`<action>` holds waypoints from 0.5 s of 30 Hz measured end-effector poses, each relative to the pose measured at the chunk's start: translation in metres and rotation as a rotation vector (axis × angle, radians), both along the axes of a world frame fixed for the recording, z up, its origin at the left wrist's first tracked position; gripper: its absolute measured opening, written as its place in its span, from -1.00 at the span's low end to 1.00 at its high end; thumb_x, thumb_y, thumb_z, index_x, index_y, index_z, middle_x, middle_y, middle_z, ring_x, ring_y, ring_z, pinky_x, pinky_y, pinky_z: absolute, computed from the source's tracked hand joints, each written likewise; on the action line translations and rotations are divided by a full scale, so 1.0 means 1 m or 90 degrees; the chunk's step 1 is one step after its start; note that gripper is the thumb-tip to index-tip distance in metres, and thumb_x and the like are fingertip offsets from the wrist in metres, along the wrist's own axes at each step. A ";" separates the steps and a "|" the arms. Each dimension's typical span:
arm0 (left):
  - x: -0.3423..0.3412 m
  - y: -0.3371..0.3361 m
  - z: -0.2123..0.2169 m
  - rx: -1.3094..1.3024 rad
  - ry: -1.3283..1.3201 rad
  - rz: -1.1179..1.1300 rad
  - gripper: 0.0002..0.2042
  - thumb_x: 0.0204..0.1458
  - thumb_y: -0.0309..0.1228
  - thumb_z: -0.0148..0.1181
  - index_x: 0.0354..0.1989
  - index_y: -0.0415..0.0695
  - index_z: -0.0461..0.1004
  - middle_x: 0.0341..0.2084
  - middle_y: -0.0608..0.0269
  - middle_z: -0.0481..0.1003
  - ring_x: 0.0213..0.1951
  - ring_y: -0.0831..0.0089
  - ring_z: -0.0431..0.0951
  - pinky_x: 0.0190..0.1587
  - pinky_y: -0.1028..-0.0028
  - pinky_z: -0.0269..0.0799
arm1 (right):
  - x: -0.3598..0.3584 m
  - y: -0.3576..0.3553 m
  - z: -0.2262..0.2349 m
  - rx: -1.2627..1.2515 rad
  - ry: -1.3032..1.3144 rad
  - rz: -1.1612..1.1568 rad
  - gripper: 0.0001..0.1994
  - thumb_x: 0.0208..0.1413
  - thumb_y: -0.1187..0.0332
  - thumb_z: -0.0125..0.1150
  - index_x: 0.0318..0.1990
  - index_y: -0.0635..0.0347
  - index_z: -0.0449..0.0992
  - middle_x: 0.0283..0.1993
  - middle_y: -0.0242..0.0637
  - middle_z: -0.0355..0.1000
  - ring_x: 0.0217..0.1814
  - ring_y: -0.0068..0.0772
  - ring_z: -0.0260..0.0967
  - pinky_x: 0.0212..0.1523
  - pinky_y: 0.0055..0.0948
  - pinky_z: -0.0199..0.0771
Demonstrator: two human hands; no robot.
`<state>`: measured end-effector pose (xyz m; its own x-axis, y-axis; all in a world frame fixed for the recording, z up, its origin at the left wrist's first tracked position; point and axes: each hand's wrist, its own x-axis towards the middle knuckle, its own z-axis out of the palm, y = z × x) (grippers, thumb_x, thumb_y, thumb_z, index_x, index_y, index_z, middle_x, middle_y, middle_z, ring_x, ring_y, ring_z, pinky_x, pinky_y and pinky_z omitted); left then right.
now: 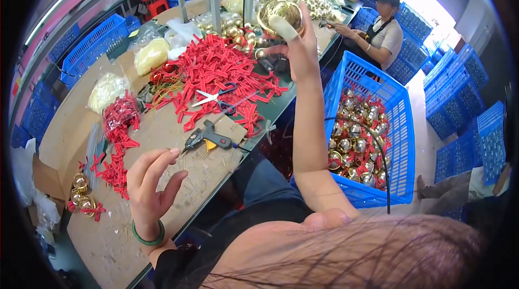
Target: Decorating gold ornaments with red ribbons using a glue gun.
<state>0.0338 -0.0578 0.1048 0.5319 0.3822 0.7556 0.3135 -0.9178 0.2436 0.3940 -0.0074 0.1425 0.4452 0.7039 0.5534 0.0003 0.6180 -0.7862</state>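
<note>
- The right hand (pixel 303 54) is grasping a gold ball (pixel 285 11), its thumb lying across the front; the ball is being held up off the bench (pixel 282 104).
- The left hand (pixel 153 181) is holding nothing, its fingers curving loosely near the glue gun (pixel 220 139).
- 1 pair of scissors (pixel 214 97) is lying against the red bows (pixel 213 62).
- A blue crate (pixel 404 127) is holding more balls (pixel 354 129) to the right.

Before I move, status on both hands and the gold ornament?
Left hand open, empty. Right hand raised, holding gold ornament. Glue gun lies near left hand; scissors on red bows.
</note>
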 end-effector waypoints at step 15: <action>0.013 0.010 0.011 0.025 0.068 -0.034 -0.75 0.06 -0.58 0.39 -0.06 -0.24 0.60 -0.37 0.13 0.62 -0.36 0.22 0.63 -0.30 0.34 0.53 | -0.061 -0.022 -0.038 0.005 -0.146 0.041 0.25 -0.15 0.26 0.65 0.52 0.41 -0.27 0.30 -0.11 0.30 0.31 -0.37 0.30 0.38 -0.35 0.24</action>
